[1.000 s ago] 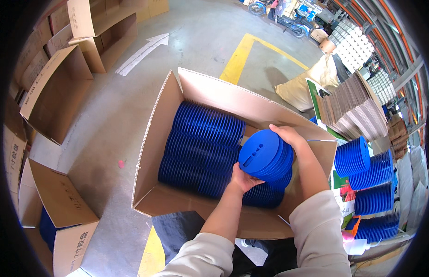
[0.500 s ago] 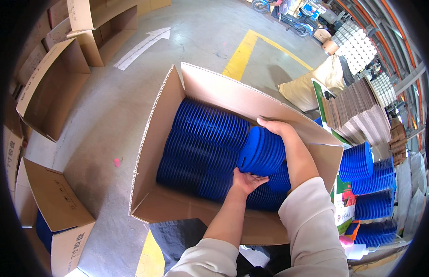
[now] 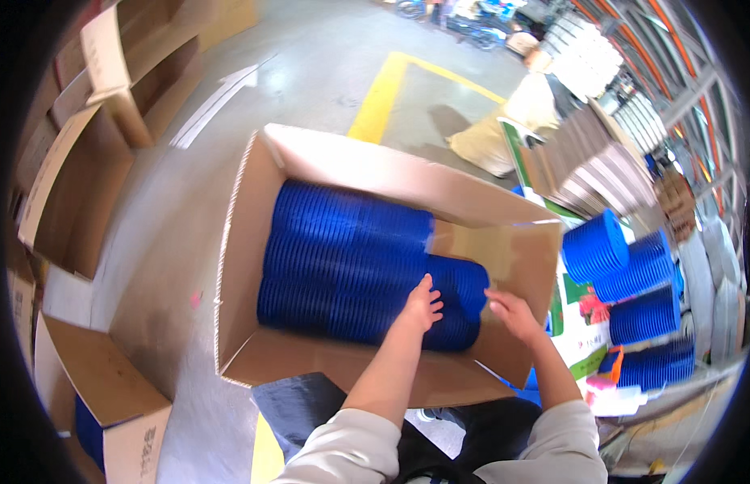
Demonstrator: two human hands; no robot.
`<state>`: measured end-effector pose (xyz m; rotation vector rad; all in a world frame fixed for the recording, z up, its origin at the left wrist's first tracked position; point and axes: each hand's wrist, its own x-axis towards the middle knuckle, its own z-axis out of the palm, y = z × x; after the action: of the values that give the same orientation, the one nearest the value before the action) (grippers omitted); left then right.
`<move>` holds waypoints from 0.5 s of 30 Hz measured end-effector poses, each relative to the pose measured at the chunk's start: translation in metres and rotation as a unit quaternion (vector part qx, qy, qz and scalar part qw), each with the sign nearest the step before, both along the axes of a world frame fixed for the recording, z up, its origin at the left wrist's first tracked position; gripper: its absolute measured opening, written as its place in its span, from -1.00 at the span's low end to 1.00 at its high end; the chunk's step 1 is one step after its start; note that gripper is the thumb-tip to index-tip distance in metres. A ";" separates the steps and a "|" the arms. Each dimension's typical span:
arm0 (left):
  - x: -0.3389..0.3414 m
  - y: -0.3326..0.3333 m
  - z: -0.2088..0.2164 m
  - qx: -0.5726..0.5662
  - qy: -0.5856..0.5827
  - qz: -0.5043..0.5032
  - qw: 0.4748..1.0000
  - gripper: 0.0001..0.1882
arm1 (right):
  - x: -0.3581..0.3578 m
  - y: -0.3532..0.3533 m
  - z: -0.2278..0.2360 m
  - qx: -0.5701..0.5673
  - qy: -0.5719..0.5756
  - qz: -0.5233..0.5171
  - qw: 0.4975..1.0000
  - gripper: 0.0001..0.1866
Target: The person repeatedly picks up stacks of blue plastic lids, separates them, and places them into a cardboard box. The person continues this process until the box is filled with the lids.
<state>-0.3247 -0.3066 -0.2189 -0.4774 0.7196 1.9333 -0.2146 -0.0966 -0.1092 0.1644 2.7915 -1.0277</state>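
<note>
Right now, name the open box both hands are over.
The middle box, holding blue discs: left hand and right hand are over it; the open boxes at left have none.

A shiny grey floor [image 3: 310, 89] bears a yellow line [image 3: 378, 101] and white arrow [image 3: 214, 107], orange-and-grey racking [image 3: 689, 99] at right.

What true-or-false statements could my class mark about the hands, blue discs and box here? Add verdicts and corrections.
1. Stacked blue discs lie inside the open cardboard box. True.
2. The left hand is over the discs. True.
3. Every disc in the box is red. False: those visible are blue.
4. The right hand is near the discs' right end. True.
5. The right hand is left of the left hand. False: it is to the right.
</note>
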 end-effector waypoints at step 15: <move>0.098 -0.033 0.137 -0.114 0.300 -0.272 0.907 -0.26 | 0.084 0.208 0.059 -0.463 0.332 -0.526 0.632 -0.52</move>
<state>-0.2265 -0.3395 -0.0815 0.2008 1.3248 1.4540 -0.1302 0.1117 -0.0498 1.6438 1.8824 -3.1171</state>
